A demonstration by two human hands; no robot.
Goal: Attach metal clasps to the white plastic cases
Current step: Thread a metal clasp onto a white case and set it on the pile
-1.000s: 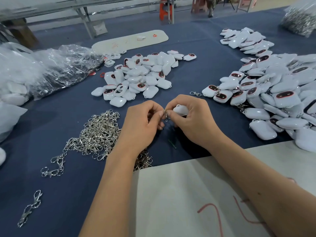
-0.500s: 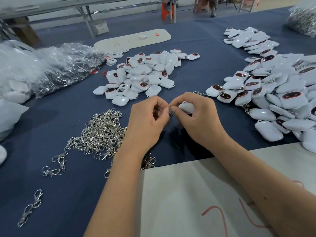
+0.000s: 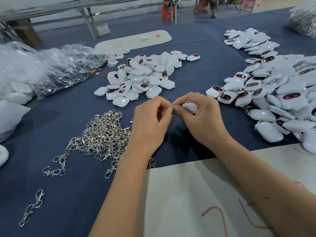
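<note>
White case (image 3: 190,106) at frame centre, cupped in right hand (image 3: 200,120); its thumb and forefinger also pinch clasp ring (image 3: 173,110). Left hand (image 3: 152,124) pinches same ring from 9 o'clock. Step in hand: threading ring onto case loop. Next likely needs ring turned fully through. Ring gap, loop hidden by fingers. Loose clasps (image 3: 102,134) at 8 o'clock on counter (image 3: 51,120); bare cases (image 3: 142,77) at 12; finished pile (image 3: 273,93) at 2.

head-worn view, downward, seemingly near hands (image 3: 177,120)
</note>
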